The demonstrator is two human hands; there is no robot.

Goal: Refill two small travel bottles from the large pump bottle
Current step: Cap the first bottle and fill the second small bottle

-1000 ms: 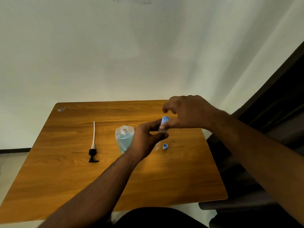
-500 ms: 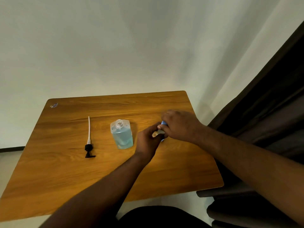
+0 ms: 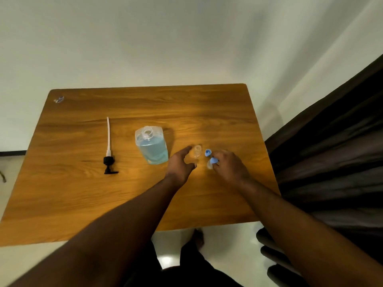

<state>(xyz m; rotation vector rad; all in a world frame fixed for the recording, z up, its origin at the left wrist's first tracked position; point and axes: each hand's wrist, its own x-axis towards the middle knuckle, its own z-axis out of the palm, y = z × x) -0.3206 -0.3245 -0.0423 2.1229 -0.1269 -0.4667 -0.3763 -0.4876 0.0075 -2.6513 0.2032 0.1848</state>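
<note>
One broad wooden bench (image 3: 83, 193) carries everything. Standing open at its middle is the large bottle (image 3: 152, 147), part full of blue liquid, its pump (image 3: 108, 150) lying well apart. Just beside it, the left hand (image 3: 180, 164) curls loosely, fingers open, near an uncapped travel bottle (image 3: 196, 151). The right hand (image 3: 228, 166) pinches a blue cap (image 3: 213, 161) over the second bottle; steady that bottle while twisting. A loose cap (image 3: 207, 152) lies between.

A warm orange-brown wood grain is shown on the table (image 3: 83, 193). Pale blue liquid is held in the clear large bottle (image 3: 152, 147), and a black head (on a white tube) is seen on the pump (image 3: 108, 150). Blue is worn by the loose cap (image 3: 208, 152).
</note>
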